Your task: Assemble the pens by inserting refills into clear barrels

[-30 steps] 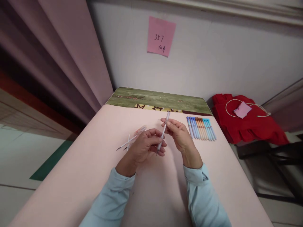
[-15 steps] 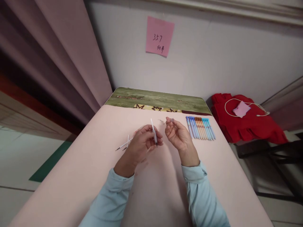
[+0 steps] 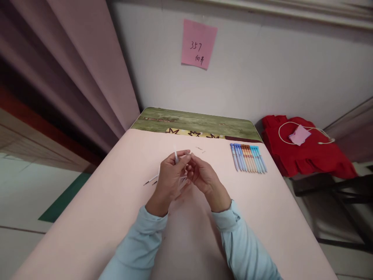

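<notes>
My left hand [image 3: 169, 171] is closed round a thin white pen refill [image 3: 175, 152], whose upper end sticks up past the thumb. My right hand [image 3: 205, 178] meets it, thumb and finger pinched at the left fingertips on a tiny part too small to make out. Just beyond the hands lie small thin pieces [image 3: 199, 148] that look like springs. More white refills [image 3: 150, 180] with dark tips lie left of my left hand, partly hidden by it.
A neat row of pens [image 3: 248, 158] in blue, brown and light blue lies at the table's right. Beyond the pale cloth [image 3: 116, 186] is a green wood-patterned strip [image 3: 186, 118]. Red fabric [image 3: 279, 155] with a white cable [image 3: 313, 127] is off to the right.
My right hand has moved left and now touches my left hand's fingertips. My left hand has shifted slightly left and turned, with the refill still in it.
</notes>
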Demonstrator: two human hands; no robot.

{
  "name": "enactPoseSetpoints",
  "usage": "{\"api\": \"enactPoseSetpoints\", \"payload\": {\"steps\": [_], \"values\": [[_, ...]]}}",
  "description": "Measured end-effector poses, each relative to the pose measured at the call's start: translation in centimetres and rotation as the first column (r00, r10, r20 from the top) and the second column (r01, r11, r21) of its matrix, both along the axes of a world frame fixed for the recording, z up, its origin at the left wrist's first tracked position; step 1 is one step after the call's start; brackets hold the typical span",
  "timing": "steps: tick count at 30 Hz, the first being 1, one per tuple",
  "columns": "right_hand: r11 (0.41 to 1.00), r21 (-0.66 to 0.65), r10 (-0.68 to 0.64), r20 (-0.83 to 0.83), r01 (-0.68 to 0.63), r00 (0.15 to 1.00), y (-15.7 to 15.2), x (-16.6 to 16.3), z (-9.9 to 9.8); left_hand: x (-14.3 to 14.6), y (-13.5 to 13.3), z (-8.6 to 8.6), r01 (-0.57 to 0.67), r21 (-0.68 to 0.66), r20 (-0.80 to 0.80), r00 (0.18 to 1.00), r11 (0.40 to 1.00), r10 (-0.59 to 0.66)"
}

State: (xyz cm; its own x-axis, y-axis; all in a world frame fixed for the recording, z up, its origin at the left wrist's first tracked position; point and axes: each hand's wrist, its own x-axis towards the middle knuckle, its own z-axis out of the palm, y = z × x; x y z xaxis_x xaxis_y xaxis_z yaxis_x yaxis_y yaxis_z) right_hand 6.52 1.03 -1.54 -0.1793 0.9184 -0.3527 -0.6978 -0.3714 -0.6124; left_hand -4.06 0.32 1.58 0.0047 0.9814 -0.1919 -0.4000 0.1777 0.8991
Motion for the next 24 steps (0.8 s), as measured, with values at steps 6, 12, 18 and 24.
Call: {"api": "enactPoseSetpoints", "payload": {"steps": [6,12,18,24], "values": [[0.922,0.333,-0.387,0.802,0.198,0.455,2.1,5.0,-3.4,-1.6,1.1,0.0,-0.114,0.051,-0.004,0.993,0.992,0.114],[0.900,0.431,-0.436,0.893,-0.064,-0.111,4.7,7.7,-6.2,-2.2,1.2,-0.1,-0.016,-0.037,0.046,0.999,0.999,0.017],[0.937,0.306,-0.343,0.898,-0.168,-0.276,4.6,6.8,-6.1,-1.8,1.0,-0.6,0.099,-0.060,0.054,0.994,0.993,-0.096],[0.959,0.257,-0.284,0.889,-0.123,-0.358,4.3,7.0,-6.1,-1.5,0.7,-0.1,0.217,-0.049,0.094,0.973,0.975,-0.212]]}}
